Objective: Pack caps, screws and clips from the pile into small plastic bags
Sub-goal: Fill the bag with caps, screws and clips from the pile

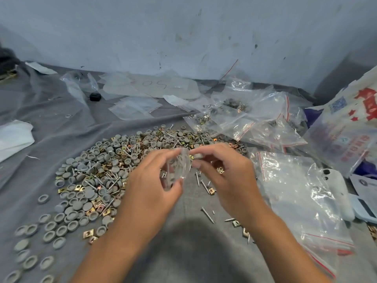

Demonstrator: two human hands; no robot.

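A broad pile [106, 170] of grey round caps, silver screws and brass-coloured clips spreads over the grey cloth at centre left. My left hand [151, 180] holds a small clear plastic bag [179, 166] upright above the pile's right side; screws show faintly inside it. My right hand [226, 170] pinches a grey cap [196, 155] between thumb and fingers right at the bag's top edge. Loose screws and clips [208, 215] lie scattered below my hands.
A stack of empty zip bags with red seal lines [295, 193] lies at the right. Filled bags [240, 115] sit behind it. A printed sack [350, 127] stands at far right. White papers [14, 137] and flat bags [134, 109] lie by the wall.
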